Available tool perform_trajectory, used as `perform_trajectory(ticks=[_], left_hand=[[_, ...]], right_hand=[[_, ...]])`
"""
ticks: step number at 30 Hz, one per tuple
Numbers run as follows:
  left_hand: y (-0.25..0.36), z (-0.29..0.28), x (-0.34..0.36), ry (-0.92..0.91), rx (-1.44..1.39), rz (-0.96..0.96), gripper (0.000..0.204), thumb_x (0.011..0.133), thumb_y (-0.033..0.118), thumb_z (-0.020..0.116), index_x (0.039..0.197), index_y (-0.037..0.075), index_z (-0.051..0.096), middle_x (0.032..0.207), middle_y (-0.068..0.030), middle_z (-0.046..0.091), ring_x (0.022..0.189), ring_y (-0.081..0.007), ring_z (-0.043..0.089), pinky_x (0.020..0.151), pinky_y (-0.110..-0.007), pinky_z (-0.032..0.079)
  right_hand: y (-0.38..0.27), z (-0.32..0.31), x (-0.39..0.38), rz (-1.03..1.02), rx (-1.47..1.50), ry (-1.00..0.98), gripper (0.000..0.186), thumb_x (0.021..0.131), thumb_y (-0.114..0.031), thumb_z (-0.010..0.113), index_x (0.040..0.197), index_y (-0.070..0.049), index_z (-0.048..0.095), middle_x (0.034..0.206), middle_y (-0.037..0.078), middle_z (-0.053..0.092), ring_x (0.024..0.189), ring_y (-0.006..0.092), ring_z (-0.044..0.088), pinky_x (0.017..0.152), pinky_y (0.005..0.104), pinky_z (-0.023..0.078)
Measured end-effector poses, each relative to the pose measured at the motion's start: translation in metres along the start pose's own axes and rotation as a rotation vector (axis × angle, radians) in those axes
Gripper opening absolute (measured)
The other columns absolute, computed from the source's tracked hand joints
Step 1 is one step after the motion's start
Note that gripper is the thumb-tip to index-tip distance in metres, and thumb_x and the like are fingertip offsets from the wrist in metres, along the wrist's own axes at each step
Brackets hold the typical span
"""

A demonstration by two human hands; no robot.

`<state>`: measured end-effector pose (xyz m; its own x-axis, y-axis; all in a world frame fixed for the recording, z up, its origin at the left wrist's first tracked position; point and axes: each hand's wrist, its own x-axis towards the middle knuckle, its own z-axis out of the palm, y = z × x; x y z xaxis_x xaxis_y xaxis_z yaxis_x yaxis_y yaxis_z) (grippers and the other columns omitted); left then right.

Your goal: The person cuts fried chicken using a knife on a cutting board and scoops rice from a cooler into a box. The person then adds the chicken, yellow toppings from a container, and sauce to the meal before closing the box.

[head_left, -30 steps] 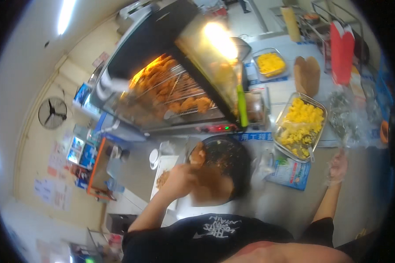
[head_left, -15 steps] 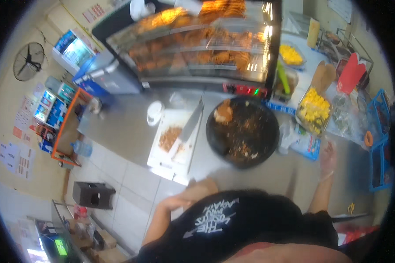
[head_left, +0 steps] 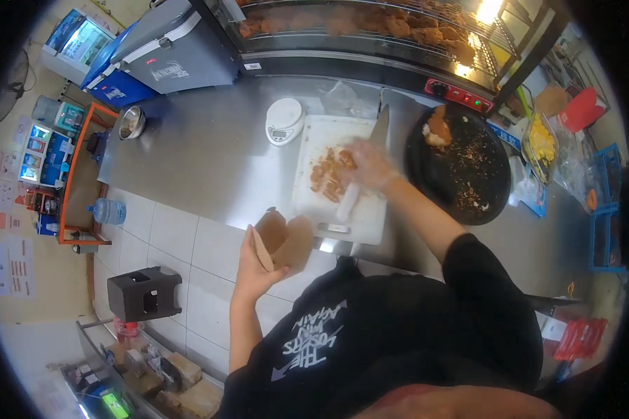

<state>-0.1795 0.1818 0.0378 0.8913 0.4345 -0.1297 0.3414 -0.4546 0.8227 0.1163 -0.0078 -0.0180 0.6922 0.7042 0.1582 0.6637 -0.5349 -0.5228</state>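
Note:
My left hand (head_left: 251,276) is closed round an open brown cardboard food box (head_left: 302,246), held just off the counter's front edge with its mouth facing up. My right hand (head_left: 369,165), in a clear plastic glove, reaches over a white cutting board (head_left: 367,227) to the edge of a pile of chopped fried chicken (head_left: 326,178). Its fingers are blurred, so their grip does not show. Under that hand lies a knife, its blade (head_left: 381,126) pointing away and its white handle (head_left: 348,202) toward me.
Right of the board is a round black pan (head_left: 461,174) with crumbs and a piece of fried chicken (head_left: 438,129). A white kitchen scale (head_left: 284,120) stands left of the board. Behind is a heated display case (head_left: 370,63); a metal bowl (head_left: 132,123) sits far left.
My right hand has come from beside the pan's right to the chicken on the board. My left hand has raised the box into fuller view. The view has shifted closer to the counter.

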Motion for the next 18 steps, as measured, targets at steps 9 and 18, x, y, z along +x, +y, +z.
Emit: perform_trajectory(ticks=[9,18], left_hand=[[-0.062,-0.036,0.005,-0.089,-0.079,-0.022,0.112,0.050,0.015,0.080,0.137,-0.009,0.012,0.130,-0.0254,0.034,0.122,-0.0365,0.036,0.101,-0.039,0.033],[-0.043,-0.029,0.042,-0.154,0.017,0.057,0.114,0.053,0.008,0.076,0.140,-0.002,0.003,0.135,-0.0230,0.029,0.126,-0.0329,0.033,0.104,-0.038,0.030]], right_hand=[[0.012,-0.003,0.010,0.483,-0.195,-0.247,0.057,0.075,-0.014,0.057,0.129,-0.006,0.042,0.118,0.021,0.054,0.113,0.0310,0.050,0.097,0.0381,0.038],[-0.066,0.043,0.035,-0.100,-0.412,-0.240,0.063,0.074,-0.039,0.063,0.129,-0.013,0.045,0.128,0.017,0.045,0.118,0.0338,0.043,0.101,0.0388,0.033]])
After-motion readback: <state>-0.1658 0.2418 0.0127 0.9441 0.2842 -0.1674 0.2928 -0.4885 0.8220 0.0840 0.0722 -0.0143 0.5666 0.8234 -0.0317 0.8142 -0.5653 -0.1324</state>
